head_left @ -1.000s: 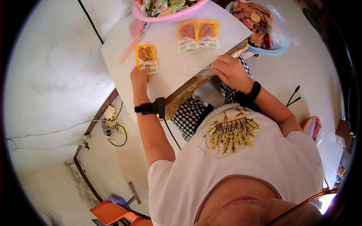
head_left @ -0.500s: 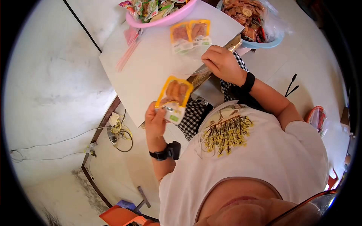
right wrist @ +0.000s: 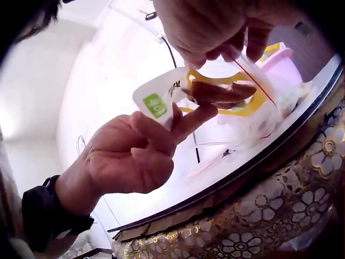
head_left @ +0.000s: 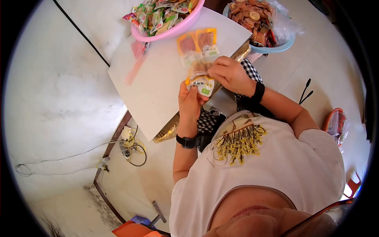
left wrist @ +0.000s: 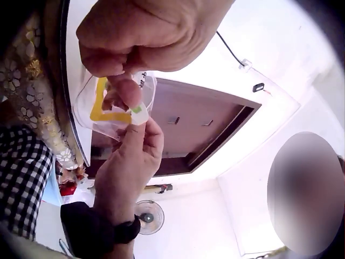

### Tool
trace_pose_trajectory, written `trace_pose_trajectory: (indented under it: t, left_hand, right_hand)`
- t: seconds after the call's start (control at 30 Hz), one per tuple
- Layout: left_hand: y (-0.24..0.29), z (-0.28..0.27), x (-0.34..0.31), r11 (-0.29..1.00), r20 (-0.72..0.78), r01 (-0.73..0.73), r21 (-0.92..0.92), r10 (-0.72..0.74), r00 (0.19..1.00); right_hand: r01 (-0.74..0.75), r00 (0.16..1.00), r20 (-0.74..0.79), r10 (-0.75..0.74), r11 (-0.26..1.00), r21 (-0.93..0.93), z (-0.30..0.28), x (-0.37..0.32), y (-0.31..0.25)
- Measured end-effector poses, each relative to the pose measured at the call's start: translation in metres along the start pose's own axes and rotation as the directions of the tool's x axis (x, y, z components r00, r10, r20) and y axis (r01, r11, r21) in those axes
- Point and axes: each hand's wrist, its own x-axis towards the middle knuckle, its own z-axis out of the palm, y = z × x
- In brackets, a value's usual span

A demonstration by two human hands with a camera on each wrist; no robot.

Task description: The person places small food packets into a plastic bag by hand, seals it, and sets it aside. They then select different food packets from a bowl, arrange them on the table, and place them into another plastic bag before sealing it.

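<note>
My left hand [head_left: 189,102] grips the pale printed end of a yellow-edged snack packet [head_left: 204,87], thumb on top. Brown pieces of food show through the packet's window in the right wrist view. Close to it, my right hand [head_left: 232,75] pinches a clear zip bag [left wrist: 82,102] with a red line along its mouth. The packet's yellow end lies within the clear film in the left wrist view. Both hands are close together over the table's front edge. Just beyond them lie two similar yellow-edged packets [head_left: 207,41], side by side.
A pink basin [head_left: 194,19] of small packets stands at the table's back. Thin pink-edged plastic bags [head_left: 136,68] lie left of it. Beyond the right edge is a blue basin [head_left: 281,49] heaped with brown packages. Patterned cloth [right wrist: 242,243] hangs at the table's edge.
My left hand has lifted the packet off the table and carried it right, to the clear bag at my right hand. My right hand stays near the table's edge, holding the bag.
</note>
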Motion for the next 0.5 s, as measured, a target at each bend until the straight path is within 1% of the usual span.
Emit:
trace_pose_trajectory:
  t: [0.03, 0.13, 0.23, 0.33, 0.43, 0.5]
  left_hand:
    - [-0.002, -0.001, 0.003, 1.0, 0.029, -0.026, -0.007, 0.026, 0.999]
    - [-0.001, -0.002, 0.006, 0.999, 0.008, -0.027, 0.039, 0.027, 1.0]
    - [0.004, 0.004, -0.005, 0.991, -0.014, -0.034, -0.133, 0.032, 0.999]
    - [0.01, 0.008, -0.016, 0.965, -0.1, -0.105, -0.24, 0.083, 0.992]
    - [-0.002, 0.003, -0.01, 0.964, -0.098, -0.163, -0.212, 0.145, 0.985]
    - [-0.01, 0.009, -0.005, 0.974, -0.083, -0.186, -0.129, 0.176, 0.981]
  right_hand:
    - [0.003, 1.0, -0.002, -0.003, 1.0, 0.002, 0.0, 0.0, 0.001]
    - [0.006, 0.999, -0.034, -0.006, 1.0, -0.01, -0.002, 0.0, 0.002]
    - [0.004, 0.999, -0.049, -0.005, 1.0, -0.028, -0.002, -0.002, 0.004]
    - [-0.019, 0.997, -0.074, 0.018, 1.0, -0.011, 0.0, -0.006, 0.006]
    - [-0.018, 0.998, -0.066, 0.016, 1.0, -0.024, -0.001, -0.008, 0.005]
    - [-0.019, 0.999, -0.036, 0.019, 0.999, -0.025, -0.002, -0.007, 0.003]
